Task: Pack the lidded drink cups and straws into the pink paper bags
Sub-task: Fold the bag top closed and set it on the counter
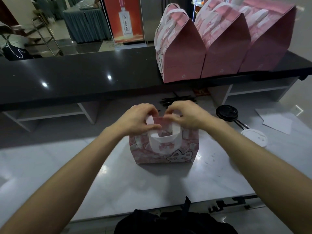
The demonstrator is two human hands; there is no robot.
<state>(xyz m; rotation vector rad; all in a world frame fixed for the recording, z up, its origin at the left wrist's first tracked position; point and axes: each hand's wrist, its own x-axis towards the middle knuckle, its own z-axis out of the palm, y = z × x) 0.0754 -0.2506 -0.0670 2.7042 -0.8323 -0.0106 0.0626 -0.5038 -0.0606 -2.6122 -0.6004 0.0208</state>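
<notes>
A pink paper bag (184,149) with cat drawings and white handles stands upright on the white counter (152,186) in front of me. My left hand (136,119) pinches the white handle at the bag's top left. My right hand (187,115) pinches the top edge and the other handle on the right. The bag's inside is hidden by my hands. A cup with a black lid (227,113) stands to the right, with black straws (241,124) lying beside it. A white lid (254,137) lies nearer the counter's right.
Three closed pink bags (184,53) stand in a row on the raised black counter (76,78) at the back right. More dark straws (177,100) lie behind the bag. White paper sheets (276,122) lie at the far right.
</notes>
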